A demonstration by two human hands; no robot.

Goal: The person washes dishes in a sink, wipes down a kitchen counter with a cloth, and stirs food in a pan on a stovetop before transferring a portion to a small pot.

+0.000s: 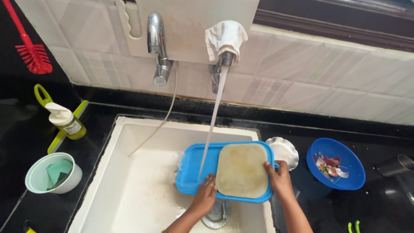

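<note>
A blue rectangular tray (199, 166) with a beige cutting board (242, 170) lying in it is held over the white sink (129, 181). My left hand (204, 195) grips the tray's near edge, fingers against the board. My right hand (279, 179) holds the tray's right rim. Water (213, 125) runs from the cloth-wrapped tap (223, 51) onto the tray's left part.
A second chrome tap (158, 47) stands left of the running one. On the black counter sit a blue bowl (340, 162) with peel scraps, a small scalloped plate (284, 151), a soap pump bottle (65, 121), a white tub (51, 172) and a red brush (32, 54).
</note>
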